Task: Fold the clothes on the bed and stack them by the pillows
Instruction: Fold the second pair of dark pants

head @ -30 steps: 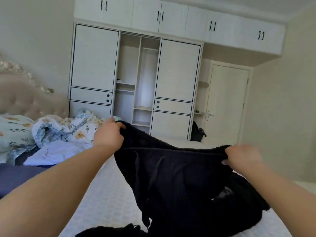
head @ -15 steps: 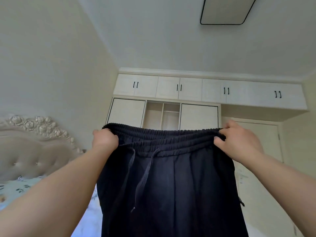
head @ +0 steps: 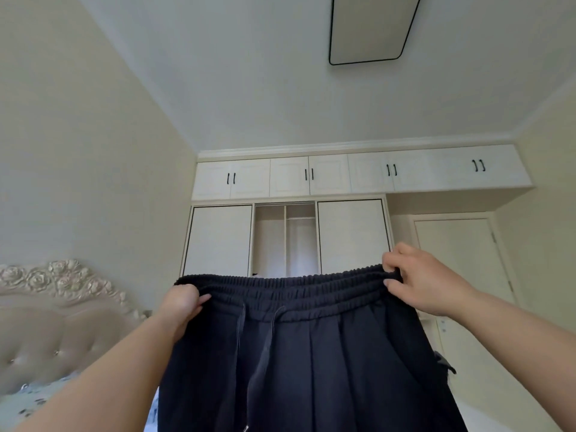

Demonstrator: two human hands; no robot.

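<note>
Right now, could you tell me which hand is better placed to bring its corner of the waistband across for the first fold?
Probably the right hand: it pinches its end of the trousers' waistband higher and clear, while the left hand grips lower.

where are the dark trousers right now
In the head view the dark trousers hang lower centre, held up in front of the wardrobe, with the left hand and right hand each gripping an end of the waistband.
</note>
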